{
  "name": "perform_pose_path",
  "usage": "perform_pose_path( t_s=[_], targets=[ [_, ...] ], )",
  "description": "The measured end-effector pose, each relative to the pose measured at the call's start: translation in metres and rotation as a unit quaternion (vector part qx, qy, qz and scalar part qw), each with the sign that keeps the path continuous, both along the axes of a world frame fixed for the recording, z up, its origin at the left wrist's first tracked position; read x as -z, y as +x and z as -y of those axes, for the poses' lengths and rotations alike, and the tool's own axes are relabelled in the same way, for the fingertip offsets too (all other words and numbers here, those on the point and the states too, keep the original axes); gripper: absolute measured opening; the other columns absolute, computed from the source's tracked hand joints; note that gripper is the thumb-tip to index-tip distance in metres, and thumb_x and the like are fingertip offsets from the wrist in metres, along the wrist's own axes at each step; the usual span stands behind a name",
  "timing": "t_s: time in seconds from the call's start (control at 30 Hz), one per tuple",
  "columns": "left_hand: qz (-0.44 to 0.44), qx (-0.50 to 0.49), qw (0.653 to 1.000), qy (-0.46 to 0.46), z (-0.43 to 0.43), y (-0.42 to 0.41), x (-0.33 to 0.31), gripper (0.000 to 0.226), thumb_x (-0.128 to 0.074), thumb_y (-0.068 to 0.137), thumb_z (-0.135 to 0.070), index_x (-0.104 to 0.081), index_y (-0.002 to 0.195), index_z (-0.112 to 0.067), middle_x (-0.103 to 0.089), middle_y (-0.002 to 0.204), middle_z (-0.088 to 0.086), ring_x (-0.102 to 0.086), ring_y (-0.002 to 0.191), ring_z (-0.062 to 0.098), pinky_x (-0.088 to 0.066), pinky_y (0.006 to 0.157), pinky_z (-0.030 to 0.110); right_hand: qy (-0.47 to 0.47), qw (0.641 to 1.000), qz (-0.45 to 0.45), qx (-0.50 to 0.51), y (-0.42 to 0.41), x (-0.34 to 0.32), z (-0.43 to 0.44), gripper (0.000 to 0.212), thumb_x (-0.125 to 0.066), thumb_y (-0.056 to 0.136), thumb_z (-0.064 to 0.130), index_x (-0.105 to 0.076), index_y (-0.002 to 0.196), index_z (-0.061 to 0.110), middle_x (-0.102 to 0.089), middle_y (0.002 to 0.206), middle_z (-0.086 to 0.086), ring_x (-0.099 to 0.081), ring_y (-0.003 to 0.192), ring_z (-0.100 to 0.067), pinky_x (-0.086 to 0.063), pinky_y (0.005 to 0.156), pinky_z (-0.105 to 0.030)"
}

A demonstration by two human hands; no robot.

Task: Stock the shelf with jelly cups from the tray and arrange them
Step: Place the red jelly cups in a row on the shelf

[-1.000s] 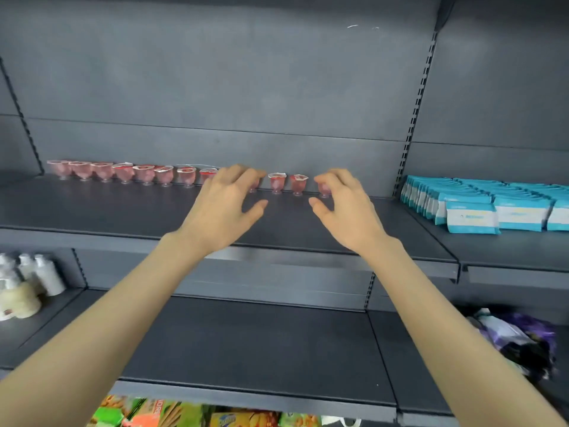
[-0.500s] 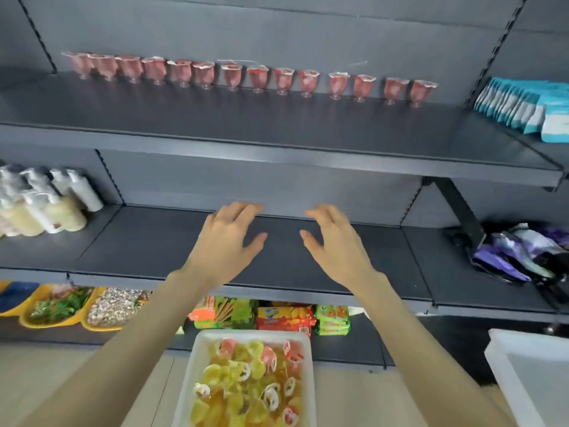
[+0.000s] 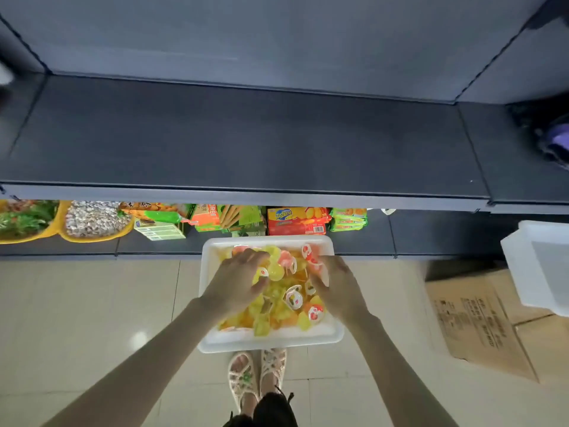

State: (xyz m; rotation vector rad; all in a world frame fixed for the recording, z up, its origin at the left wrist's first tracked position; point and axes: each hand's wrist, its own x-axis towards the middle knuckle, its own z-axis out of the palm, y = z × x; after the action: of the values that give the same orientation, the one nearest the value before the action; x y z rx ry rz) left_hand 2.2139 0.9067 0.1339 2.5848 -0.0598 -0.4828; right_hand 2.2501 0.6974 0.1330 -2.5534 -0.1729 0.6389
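A white tray [image 3: 334, 332] on the floor by my feet holds a pile of several jelly cups [image 3: 278, 306], mostly yellow and orange, with some red ones at the far right. My left hand [image 3: 235, 283] is in the pile, with its thumb and fingers curled round a yellow jelly cup [image 3: 267, 272] with a white lid. My right hand [image 3: 337, 289] lies over the red cups [image 3: 312, 257] with its fingers bent down into them; whether it grips one is hidden. The grey shelf [image 3: 246, 134] above the tray is bare.
Snack packs [image 3: 295, 220] and yellow bowls [image 3: 92, 223] fill the lowest shelf behind the tray. A white bin [image 3: 542, 266] and a cardboard box [image 3: 483, 322] stand to the right. A purple bag [image 3: 554, 140] lies at the shelf's right end. My sandalled feet [image 3: 257, 377] stand just behind the tray.
My view dropped from the upper shelf with its row of red cups to the floor tray. Both hands came down from the air into the pile of cups.
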Motion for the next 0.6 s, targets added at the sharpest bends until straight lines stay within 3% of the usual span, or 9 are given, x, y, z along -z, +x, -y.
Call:
perform_pose_path(
  t_s=[0.17,0.33,0.5,0.6],
  targets=[
    [-0.087,-0.008,0.995,-0.050,0.021,-0.001,0.092,0.045,-0.052,0.094,-0.028,-0.041,0.136,-0.017,-0.049,0.133,0.004,-0.048,0.121,0.021,-0.039,0.100,0.036,-0.008,0.992,-0.098,0.078,-0.019,0.090,0.019,0.039,-0.052,0.095,0.028,-0.049,0.131,0.015,-0.053,0.129,-0.006,-0.054,0.114,-0.022,-0.044,0.095,-0.032],
    [-0.119,-0.017,0.989,-0.082,0.047,0.006,0.179,0.043,-0.054,0.093,-0.029,-0.044,0.133,-0.014,-0.053,0.127,0.006,-0.055,0.110,0.019,-0.044,0.095,0.035,0.021,0.965,-0.170,0.201,-0.035,0.169,0.031,0.039,-0.056,0.093,0.027,-0.049,0.128,0.014,-0.054,0.130,-0.008,-0.055,0.113,-0.022,-0.045,0.093,-0.032],
    [-0.110,-0.037,0.989,-0.092,0.068,0.025,0.246,0.051,-0.056,0.092,-0.030,-0.041,0.136,-0.009,-0.047,0.134,0.010,-0.047,0.123,0.022,-0.037,0.102,0.030,0.023,0.941,-0.206,0.269,-0.051,0.230,0.036,0.053,-0.060,0.090,0.034,-0.040,0.137,0.018,-0.046,0.136,-0.004,-0.047,0.122,-0.021,-0.039,0.098,-0.032],
    [-0.075,-0.078,0.989,-0.105,0.080,0.039,0.272,0.061,-0.061,0.089,-0.026,-0.033,0.142,-0.009,-0.038,0.141,0.011,-0.039,0.130,0.023,-0.029,0.106,0.024,0.042,0.920,-0.217,0.322,-0.054,0.251,0.035,0.062,-0.065,0.087,0.032,-0.036,0.140,0.016,-0.038,0.139,-0.007,-0.049,0.113,-0.021,-0.040,0.093,-0.030]
  ],
)
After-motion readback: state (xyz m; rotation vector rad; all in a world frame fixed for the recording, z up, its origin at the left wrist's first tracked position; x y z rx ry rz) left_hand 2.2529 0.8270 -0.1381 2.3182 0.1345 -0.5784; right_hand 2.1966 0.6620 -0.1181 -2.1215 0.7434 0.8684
